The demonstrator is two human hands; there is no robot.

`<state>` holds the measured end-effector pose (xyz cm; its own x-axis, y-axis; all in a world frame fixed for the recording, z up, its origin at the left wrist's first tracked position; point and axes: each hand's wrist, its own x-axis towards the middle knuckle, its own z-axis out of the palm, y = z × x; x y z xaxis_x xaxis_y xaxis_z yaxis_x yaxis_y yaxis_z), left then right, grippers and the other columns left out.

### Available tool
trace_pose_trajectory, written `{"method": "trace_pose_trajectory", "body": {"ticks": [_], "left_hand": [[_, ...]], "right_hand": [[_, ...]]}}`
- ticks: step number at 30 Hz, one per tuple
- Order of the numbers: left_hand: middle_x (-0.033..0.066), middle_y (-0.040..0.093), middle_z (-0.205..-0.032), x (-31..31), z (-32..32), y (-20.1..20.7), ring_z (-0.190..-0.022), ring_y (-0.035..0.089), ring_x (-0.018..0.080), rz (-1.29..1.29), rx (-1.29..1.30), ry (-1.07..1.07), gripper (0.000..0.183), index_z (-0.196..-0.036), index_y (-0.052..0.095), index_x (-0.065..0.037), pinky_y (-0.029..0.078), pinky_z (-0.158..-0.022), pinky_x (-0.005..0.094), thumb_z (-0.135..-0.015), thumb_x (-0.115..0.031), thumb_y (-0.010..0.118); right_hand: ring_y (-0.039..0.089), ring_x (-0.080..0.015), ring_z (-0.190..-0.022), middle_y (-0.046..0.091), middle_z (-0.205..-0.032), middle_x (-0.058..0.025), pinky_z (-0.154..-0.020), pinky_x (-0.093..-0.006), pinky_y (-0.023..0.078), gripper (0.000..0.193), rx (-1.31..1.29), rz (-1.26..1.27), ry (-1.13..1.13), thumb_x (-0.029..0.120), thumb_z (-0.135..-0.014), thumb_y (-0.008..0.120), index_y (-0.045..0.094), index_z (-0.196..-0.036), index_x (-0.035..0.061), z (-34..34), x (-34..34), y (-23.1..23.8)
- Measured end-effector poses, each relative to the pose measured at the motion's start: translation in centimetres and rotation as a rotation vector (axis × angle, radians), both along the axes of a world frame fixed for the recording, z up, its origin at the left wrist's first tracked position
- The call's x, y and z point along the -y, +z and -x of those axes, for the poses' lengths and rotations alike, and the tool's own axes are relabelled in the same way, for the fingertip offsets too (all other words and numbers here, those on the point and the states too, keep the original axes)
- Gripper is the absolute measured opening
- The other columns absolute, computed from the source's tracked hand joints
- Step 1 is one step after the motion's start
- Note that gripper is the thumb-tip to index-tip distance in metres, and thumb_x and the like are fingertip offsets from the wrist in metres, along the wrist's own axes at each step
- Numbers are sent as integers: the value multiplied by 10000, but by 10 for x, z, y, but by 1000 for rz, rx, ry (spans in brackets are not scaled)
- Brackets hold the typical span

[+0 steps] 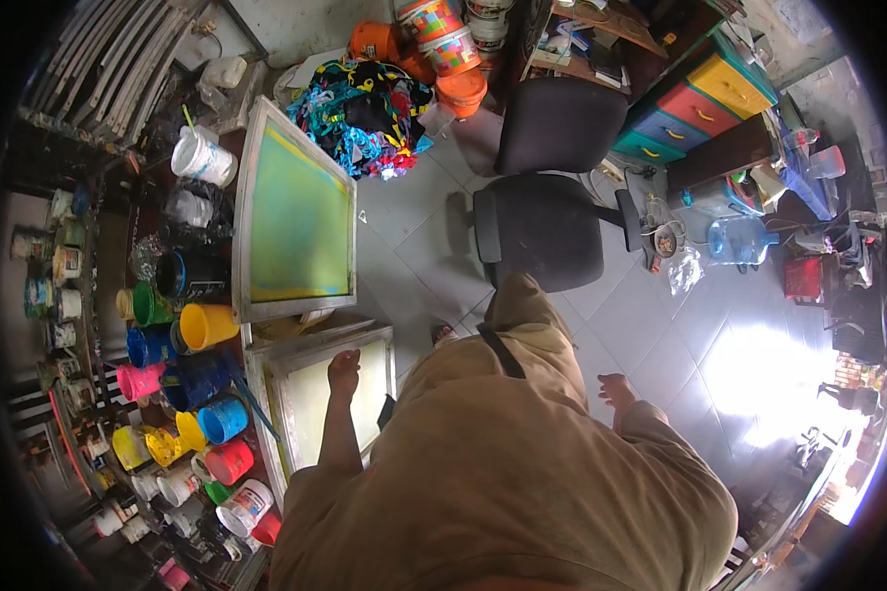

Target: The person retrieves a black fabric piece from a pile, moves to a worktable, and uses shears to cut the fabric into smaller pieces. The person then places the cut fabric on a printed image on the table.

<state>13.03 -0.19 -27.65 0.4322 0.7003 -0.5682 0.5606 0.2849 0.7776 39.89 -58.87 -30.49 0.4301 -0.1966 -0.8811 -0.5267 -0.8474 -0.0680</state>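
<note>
My left hand (344, 375) hangs by my side, over a framed screen with a pale mesh (310, 404) that leans on the left. Its fingers are loosely bent and hold nothing that I can see. On my other side, my right hand (616, 390) hangs above the tiled floor, its fingers slightly apart with nothing in them. Ahead of me stands a dark office chair (542, 231), with my leg close to its seat. A larger framed screen with green and yellow mesh (301, 222) is propped upright beyond my left hand.
Paint buckets and tubs, one of them yellow (208, 326), crowd the left side. Colourful cloth scraps (360, 113) are heaped at the far wall near orange buckets (461, 91). A multicoloured drawer unit (695, 108) stands far right. A water jug (742, 241) lies on the right.
</note>
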Motion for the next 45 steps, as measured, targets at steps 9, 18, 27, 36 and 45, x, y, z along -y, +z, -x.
{"method": "trace_pose_trajectory", "body": {"ticks": [9, 18, 27, 36, 45], "left_hand": [[120, 620, -732, -4, -56, -14, -701, 591, 186, -151, -301, -217, 374, -856, 601, 15, 455, -664, 302, -782, -350, 633], [159, 621, -1022, -58, -127, 52, -932, 598, 216, -142, -232, -206, 489, -1105, 529, 27, 458, -787, 306, -798, -338, 638], [114, 628, -885, -170, -170, 67, -811, 593, 167, -199, -162, -21, 403, -1078, 549, 2, 461, -717, 286, -800, -271, 650], [38, 633, -793, -223, -257, 69, -724, 592, 136, -188, -189, -32, 338, -1048, 565, -34, 465, -646, 271, -803, -249, 658], [116, 646, -782, -230, -299, -48, -737, 631, 210, -404, -319, 21, 320, -1024, 583, -30, 488, -669, 319, -794, -238, 660]], "right_hand": [[588, -178, -655, 602, -841, -66, -494, -299, 415, 325, 229, -218, -232, 275, -804, 635, 552, -1058, 89, -122, -120, 23], [581, -127, -626, 613, -772, -40, -481, -275, 430, 277, 176, -381, 18, 222, -811, 619, 575, -1039, 71, -214, -289, -32], [569, -116, -570, 612, -721, -23, -444, -243, 409, 160, 206, -478, -68, 185, -851, 543, 606, -956, 83, -262, -458, -45], [599, -153, -611, 620, -738, -61, -545, -275, 485, 233, 532, -564, 572, 243, -785, 624, 627, -910, 47, -372, -682, -54], [586, -285, -968, 628, -984, -126, -840, -390, 462, 289, 299, -271, 1178, 333, -763, 590, 640, -967, 134, -450, -947, -148]]}}
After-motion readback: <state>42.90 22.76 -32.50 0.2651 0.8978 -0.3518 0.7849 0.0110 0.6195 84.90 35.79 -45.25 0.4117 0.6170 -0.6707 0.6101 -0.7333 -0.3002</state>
